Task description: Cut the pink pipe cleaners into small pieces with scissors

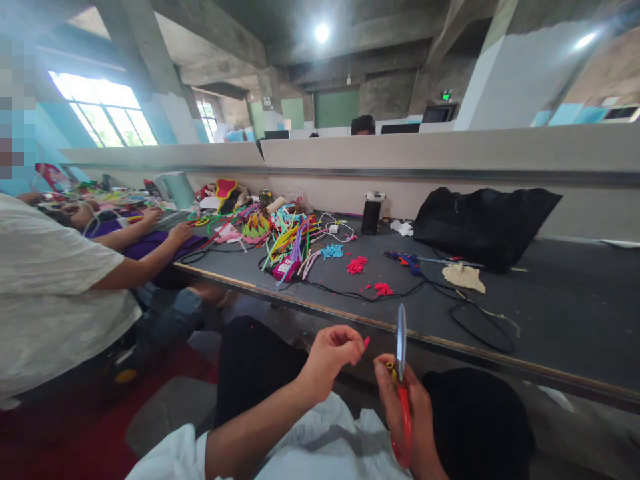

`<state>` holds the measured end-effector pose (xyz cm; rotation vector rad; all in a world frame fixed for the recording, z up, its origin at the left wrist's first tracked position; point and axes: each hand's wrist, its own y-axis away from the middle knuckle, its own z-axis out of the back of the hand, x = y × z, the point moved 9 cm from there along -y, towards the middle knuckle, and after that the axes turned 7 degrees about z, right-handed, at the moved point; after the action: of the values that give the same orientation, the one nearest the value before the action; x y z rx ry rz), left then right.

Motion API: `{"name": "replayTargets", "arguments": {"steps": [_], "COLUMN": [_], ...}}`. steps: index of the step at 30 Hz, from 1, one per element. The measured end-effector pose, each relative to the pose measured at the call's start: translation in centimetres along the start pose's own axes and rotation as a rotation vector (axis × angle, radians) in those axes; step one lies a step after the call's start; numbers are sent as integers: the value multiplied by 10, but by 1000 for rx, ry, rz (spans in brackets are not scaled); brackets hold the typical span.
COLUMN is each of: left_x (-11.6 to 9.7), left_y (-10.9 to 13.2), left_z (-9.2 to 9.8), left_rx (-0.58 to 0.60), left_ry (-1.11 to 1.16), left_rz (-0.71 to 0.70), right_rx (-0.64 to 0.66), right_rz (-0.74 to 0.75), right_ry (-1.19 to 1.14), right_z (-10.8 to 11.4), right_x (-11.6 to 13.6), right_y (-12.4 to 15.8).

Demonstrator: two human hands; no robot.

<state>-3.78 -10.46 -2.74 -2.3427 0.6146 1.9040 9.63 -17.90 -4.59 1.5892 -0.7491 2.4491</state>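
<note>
My left hand [340, 353] is closed in a pinch above my lap, with a small pink-red piece [367, 342] showing at its fingertips. To its right, my right hand [413, 407] is wrapped around red-handled scissors [401, 347], whose metal blades point upward. A small yellow ring-like bit shows near the thumb of that hand; I cannot make out what it is. On the table edge nearest the hands lies a little heap of pink-red pieces [383, 289]. Behind it sit a larger red pile [357, 265] and a pile of blue pieces [332, 251].
A dark table [560, 313] runs across in front of me. On it are a bundle of colourful pipe cleaners [295, 233], a blue glue gun [407, 260], black cables, a beige cloth [464, 277] and a black bag [480, 223]. A co-worker in a white shirt [55, 287] sits at left.
</note>
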Motion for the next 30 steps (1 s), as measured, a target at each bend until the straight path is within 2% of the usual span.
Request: {"name": "replayTargets", "arguments": {"steps": [3,8,16,30], "left_x": [-11,-19,-19,-15], "left_y": [1,7,10,10], "left_z": [-3,-12,-16,-19], "left_rx": [21,26,32,27], "left_ry": [260,402,451,441], "left_rz": [-17,-35,-35,-20], "right_rx": [65,146,156,185], "right_rz": [74,78,109,53], "right_ry": [115,243,290,308], "right_z": [-12,-28,-26,-27], "right_x": [-9,-24,-12,-13], "right_y": [6,17,17,17]}}
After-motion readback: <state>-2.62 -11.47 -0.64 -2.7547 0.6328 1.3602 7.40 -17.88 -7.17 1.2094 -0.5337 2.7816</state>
